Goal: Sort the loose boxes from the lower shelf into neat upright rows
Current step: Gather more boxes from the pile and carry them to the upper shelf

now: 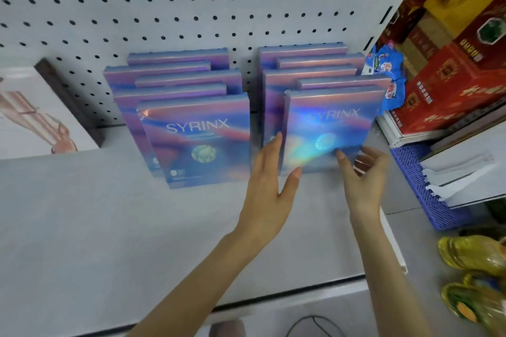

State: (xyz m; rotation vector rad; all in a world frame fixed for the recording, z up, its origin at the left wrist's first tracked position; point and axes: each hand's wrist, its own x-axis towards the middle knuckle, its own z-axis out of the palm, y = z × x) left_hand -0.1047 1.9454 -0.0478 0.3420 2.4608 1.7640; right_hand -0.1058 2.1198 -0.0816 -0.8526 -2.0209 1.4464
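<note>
Two rows of flat, shiny blue-purple SYRINX boxes stand upright on a grey shelf [82, 213] against a white pegboard. The left row's front box [197, 142] leans slightly back. The right row's front box [328, 128] stands between my hands. My left hand [269, 172] lies with straight fingers along that box's left edge, thumb spread at its lower corner. My right hand [364, 175] has its thumb on the box's lower right face, with its fingers curled behind the right edge. Several more boxes [309, 63] stand behind it.
A large white box with a pink figure [41, 117] stands at the left. At the right are blue packets [388, 68], red and yellow cartons [460, 76], a blue plastic crate [419, 180] and yellow-green bags [473, 268]. The shelf's front edge [273, 301] runs below my arms.
</note>
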